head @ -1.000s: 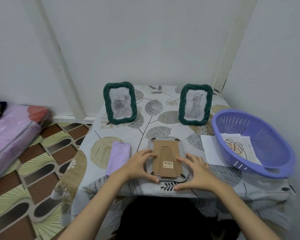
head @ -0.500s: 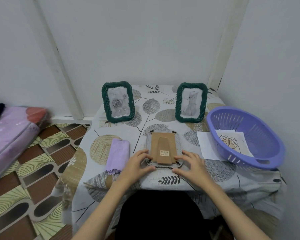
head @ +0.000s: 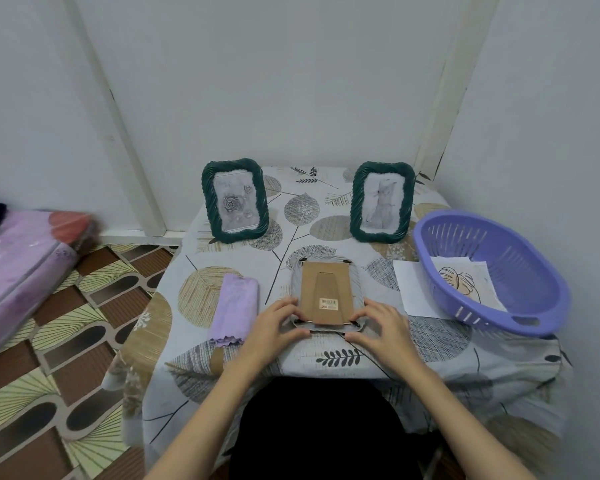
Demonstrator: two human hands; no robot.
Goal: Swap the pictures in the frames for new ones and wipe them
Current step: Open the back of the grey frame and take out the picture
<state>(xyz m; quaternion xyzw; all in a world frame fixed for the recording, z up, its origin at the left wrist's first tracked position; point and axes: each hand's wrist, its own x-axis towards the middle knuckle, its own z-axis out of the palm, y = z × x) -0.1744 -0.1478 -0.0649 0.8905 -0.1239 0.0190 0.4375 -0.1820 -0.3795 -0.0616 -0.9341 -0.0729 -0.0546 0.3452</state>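
Now we have both hands down at the near corners of the face-down frame (head: 328,295), where a second ago the fingers lay spread further up its cardboard back (head: 327,292). Left hand (head: 278,322) pinches the near-left corner; right hand (head: 378,323) pinches the near-right, fingertips by the small metal tabs. We judge the backing is about to be unclipped, so the swap on this frame is only starting. Frame lies flat between the two grips, extending away from them. Purple cloth (head: 237,308) sits just left of the left hand. Purple basket (head: 492,271) with new pictures (head: 459,282) is right of the right hand, apart. Two green frames (head: 235,200) stand upright beyond.
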